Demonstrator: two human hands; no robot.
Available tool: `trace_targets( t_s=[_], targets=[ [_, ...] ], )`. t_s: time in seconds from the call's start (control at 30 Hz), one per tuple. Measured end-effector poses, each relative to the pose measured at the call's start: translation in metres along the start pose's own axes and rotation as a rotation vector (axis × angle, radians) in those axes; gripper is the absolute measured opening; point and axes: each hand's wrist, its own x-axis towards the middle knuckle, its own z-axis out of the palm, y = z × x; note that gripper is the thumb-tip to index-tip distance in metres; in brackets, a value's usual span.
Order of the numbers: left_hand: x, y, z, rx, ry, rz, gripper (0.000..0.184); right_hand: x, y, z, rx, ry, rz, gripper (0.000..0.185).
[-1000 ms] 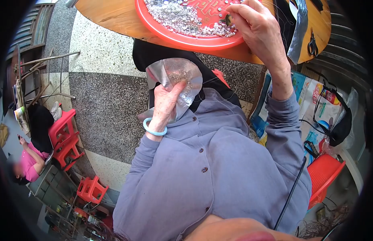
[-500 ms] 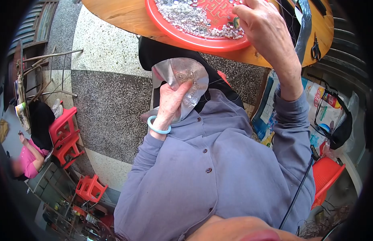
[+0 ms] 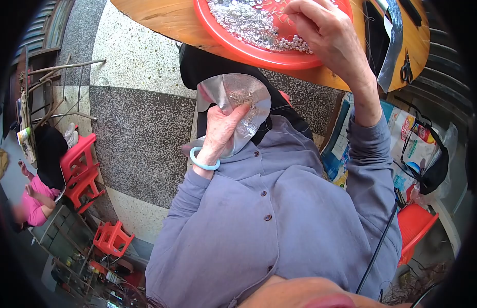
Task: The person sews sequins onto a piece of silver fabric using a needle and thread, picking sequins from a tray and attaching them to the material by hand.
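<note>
My left hand point(image 3: 221, 128) grips a piece of sheer silvery fabric point(image 3: 259, 97) over my lap, the thumb pressed on its face. Clear beads point(image 3: 238, 97) cluster on that fabric beside the thumb. Above the table my right hand point(image 3: 326, 36) is pinched closed on a thin needle point(image 3: 279, 12), its tip over the beads. Beneath it lies a round red tray point(image 3: 233, 45) holding many loose clear beads point(image 3: 243, 23). Fine thread point(image 3: 295, 126) shows to the right of the fabric.
The tray stands on a wooden table point(image 3: 151, 20) with black scissors point(image 3: 406, 69) and a dark strip point(image 3: 391, 51) at right. A bag point(image 3: 418, 136) lies right of my arm. Red stools point(image 3: 112, 238) and a seated person in pink point(image 3: 38, 203) are at left.
My right hand has shifted slightly, its fingertips now left over the beads with the needle showing. A greenish thing near those fingers is no longer visible. My left hand keeps its grip.
</note>
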Motion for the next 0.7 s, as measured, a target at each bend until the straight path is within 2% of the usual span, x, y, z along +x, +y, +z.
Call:
trace_targets(
  t_s=[0.47,0.7],
  targets=[
    [0.000,0.004,0.002,0.012,0.008,-0.001,0.029,0.002,0.000,0.006,-0.049,-0.024,-0.018,0.003],
    [-0.009,-0.003,-0.002,0.264,0.124,0.140,0.026,0.002,-0.014,0.002,0.033,-0.045,0.101,0.004]
  ],
)
